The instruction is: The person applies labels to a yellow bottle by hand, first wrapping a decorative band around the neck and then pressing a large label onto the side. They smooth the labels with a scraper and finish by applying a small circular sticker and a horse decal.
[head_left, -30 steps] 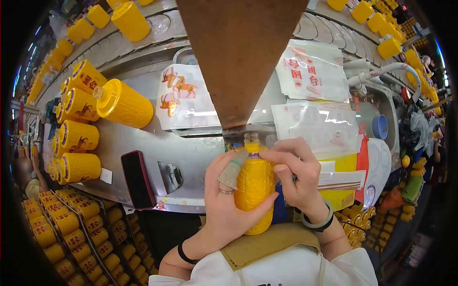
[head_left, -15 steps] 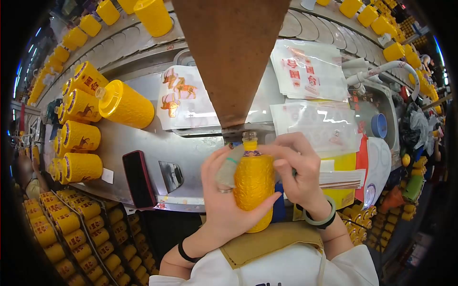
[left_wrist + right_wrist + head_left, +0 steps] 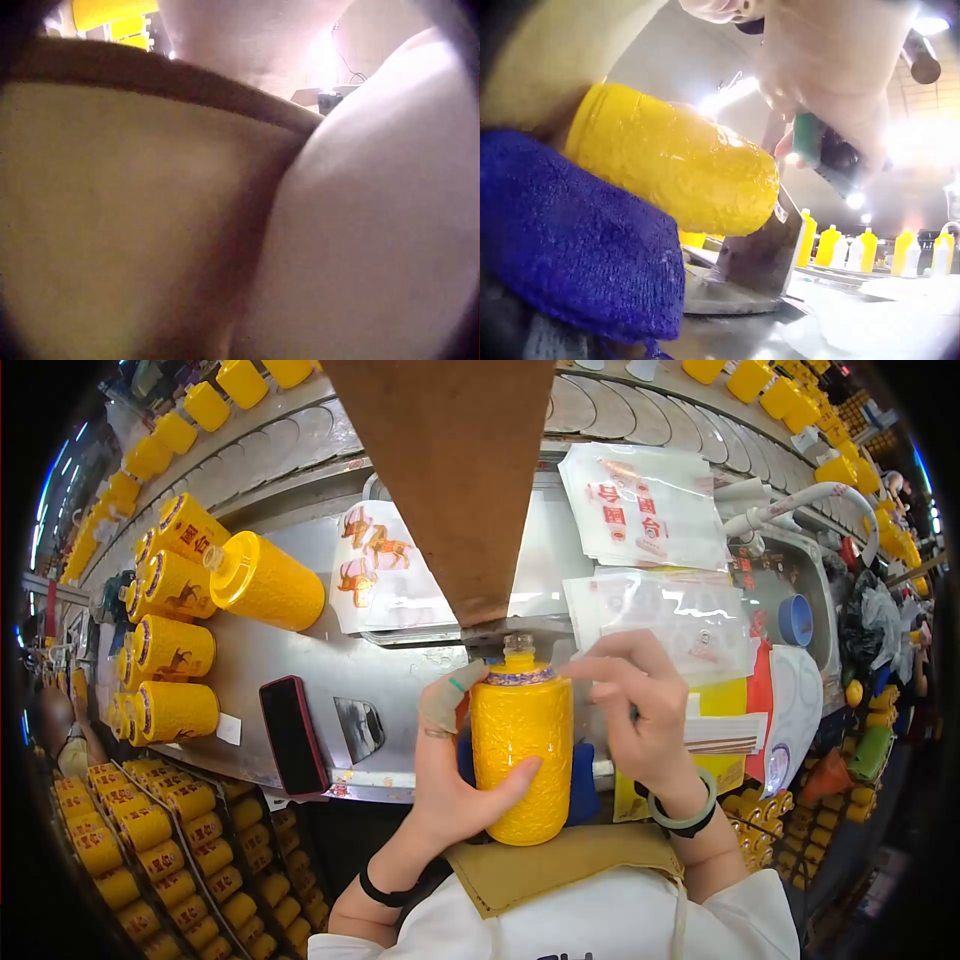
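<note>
A glossy yellow embossed bottle (image 3: 522,760) with a clear glass neck and a patterned purple collar stands before the person, its base by the brown apron (image 3: 570,865). My left hand (image 3: 455,780) holds it from the left, thumb across its front. A pale cover with a green edge (image 3: 445,705) wraps the left fingers. My right hand (image 3: 640,705) has its bent fingertips right at the collar's right side. Tucked in its curled fingers is a small green-and-black object (image 3: 825,154), kind unclear. The right wrist view shows the bottle's side; the left wrist view is mostly blocked.
A phone (image 3: 293,735) lies on the metal table (image 3: 240,670) beside several yellow bottles (image 3: 265,582). Decal sheets (image 3: 375,560) and printed sheets (image 3: 640,500) lie farther back. At right are a sink (image 3: 815,575) and blue cup (image 3: 796,620). A blue cloth (image 3: 577,232) hangs near the bottle.
The bottle has shifted slightly left and tipped so that more of its side and collar show. The left hand has moved left with it; the right hand has moved slightly right.
</note>
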The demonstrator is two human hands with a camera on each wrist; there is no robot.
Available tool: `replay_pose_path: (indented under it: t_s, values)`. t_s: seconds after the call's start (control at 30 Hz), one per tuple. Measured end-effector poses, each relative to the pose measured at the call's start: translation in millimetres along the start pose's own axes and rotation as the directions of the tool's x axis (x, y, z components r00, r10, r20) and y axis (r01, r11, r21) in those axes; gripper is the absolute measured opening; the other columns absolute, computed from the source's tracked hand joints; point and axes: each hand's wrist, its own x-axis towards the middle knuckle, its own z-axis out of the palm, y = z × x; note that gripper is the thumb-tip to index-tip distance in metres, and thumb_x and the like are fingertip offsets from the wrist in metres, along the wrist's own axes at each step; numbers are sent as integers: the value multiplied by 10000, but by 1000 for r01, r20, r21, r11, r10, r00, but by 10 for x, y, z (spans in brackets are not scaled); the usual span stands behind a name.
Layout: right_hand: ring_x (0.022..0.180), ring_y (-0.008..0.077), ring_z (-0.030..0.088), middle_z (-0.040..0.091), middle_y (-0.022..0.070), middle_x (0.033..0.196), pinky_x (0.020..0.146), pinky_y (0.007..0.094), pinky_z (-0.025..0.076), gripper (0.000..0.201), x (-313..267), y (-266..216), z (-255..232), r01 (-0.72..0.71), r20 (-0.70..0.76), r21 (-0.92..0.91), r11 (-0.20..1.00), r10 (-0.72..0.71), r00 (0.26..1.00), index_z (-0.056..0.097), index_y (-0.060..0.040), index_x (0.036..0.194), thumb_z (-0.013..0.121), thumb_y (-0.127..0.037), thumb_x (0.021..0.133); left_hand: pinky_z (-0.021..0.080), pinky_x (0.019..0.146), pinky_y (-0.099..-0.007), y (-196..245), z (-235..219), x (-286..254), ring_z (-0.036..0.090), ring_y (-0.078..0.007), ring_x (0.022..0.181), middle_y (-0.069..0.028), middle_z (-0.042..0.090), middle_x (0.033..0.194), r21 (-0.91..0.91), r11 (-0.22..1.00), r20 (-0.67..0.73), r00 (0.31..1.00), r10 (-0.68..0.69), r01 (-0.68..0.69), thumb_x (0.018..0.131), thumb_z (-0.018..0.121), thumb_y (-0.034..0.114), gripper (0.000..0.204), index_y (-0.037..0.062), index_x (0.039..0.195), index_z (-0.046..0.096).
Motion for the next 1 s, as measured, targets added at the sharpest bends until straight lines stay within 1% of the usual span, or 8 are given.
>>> replay_pose_path:
  t_s: [0.03, 0.1, 0.23, 0.37, 0.53, 0.63, 0.83, 1.0]
  values:
    - [767, 235, 578, 646, 104, 959, 679, 342, 486, 168, 25, -39, 42, 10, 6, 40, 999, -10, 1000, 789, -68, 1036, 693, -184, 960, 451, 1088, -438, 108, 21, 6, 529, -328, 1292, -183, 426, 1420, 0, 1000, -1, 1000, 3, -3, 742, 900, 155, 864, -2, 1456, 439]
    - [759, 226, 575, 643, 102, 974, 673, 335, 488, 166, 54, -84, 101, 27, 10, 83, 996, -28, 1000, 790, -76, 1049, 701, -178, 953, 404, 1136, -429, 350, 106, 35, 504, -316, 1317, -165, 426, 1438, 522, 836, 8, 981, 193, -169, 744, 886, 120, 903, -5, 1491, 392]
    - [727, 206, 566, 639, 94, 991, 651, 320, 493, 178, 25, -66, 161, 27, 56, 76, 997, -32, 998, 794, -93, 1073, 726, -182, 934, 446, 1088, -420, 325, 224, 15, 519, -312, 1290, -172, 465, 1396, 581, 796, 25, 981, 191, -170, 706, 933, 160, 926, -3, 1470, 438]
    - [733, 212, 567, 638, 98, 977, 652, 326, 488, 163, -35, 0, 96, 27, 31, 59, 998, -29, 999, 793, -79, 1043, 711, -182, 947, 453, 1082, -461, 341, 165, 19, 522, -367, 1287, -165, 495, 1391, 589, 790, 16, 980, 199, -170, 732, 926, 208, 778, -5, 1374, 541]
    - [717, 212, 543, 628, 99, 960, 659, 328, 466, 166, -60, 79, -82, -30, 33, 5, 1000, 30, 999, 787, -66, 1025, 701, -188, 954, 430, 1107, -430, 45, -62, 46, 523, -274, 1284, -169, 502, 1367, -51, 999, 23, 1000, -16, 17, 708, 920, 144, 897, 7, 1463, 455]
    - [707, 204, 538, 623, 98, 983, 652, 323, 469, 161, 7, -27, -1, -14, 32, 85, 996, 12, 999, 787, -77, 1044, 702, -180, 955, 456, 1080, -428, 241, -26, 44, 519, -313, 1301, -160, 480, 1410, 379, 914, 41, 990, 136, -141, 717, 936, 193, 875, -1, 1438, 479]
    - [694, 186, 549, 622, 96, 1009, 640, 312, 486, 160, 33, -81, 177, 9, 66, 98, 995, -16, 998, 791, -92, 1065, 706, -155, 945, 452, 1081, -445, 337, 222, 21, 507, -322, 1305, -146, 464, 1413, 592, 792, 16, 985, 172, -148, 721, 924, 205, 848, 16, 1426, 494]
    - [704, 195, 567, 628, 93, 1004, 650, 321, 487, 165, -37, 42, 2, -24, 71, 64, 998, 19, 997, 788, -72, 1061, 701, -157, 950, 462, 1082, -434, 154, -46, 64, 519, -286, 1299, -130, 463, 1385, 289, 955, 60, 997, 47, -63, 722, 921, 189, 858, 21, 1444, 490]
